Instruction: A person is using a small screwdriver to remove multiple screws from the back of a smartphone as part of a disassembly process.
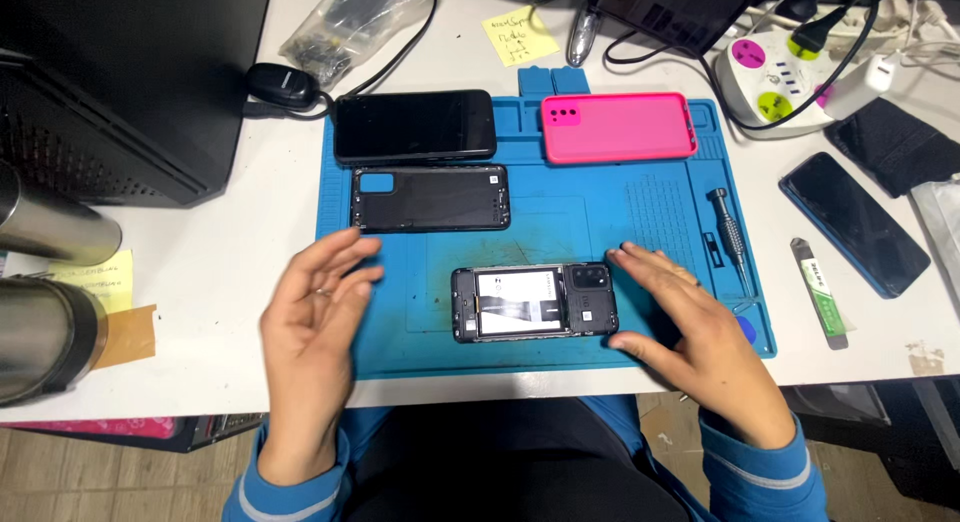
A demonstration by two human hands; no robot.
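Crowded white surface [230,272]. Both hands open, empty: left hand [315,307] hovering, right hand [690,327] beside opened phone [533,302]; a careless brush could smudge exposed internals.

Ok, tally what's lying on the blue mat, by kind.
Opened phone: 1
Black phone, screen up: 1
Black back cover: 1
Pink case: 1
Screwdriver: 1
Total: 5

Bare mat [560,217] between back cover [430,198] and opened phone [533,302]; screwdriver [731,240] flanks right.
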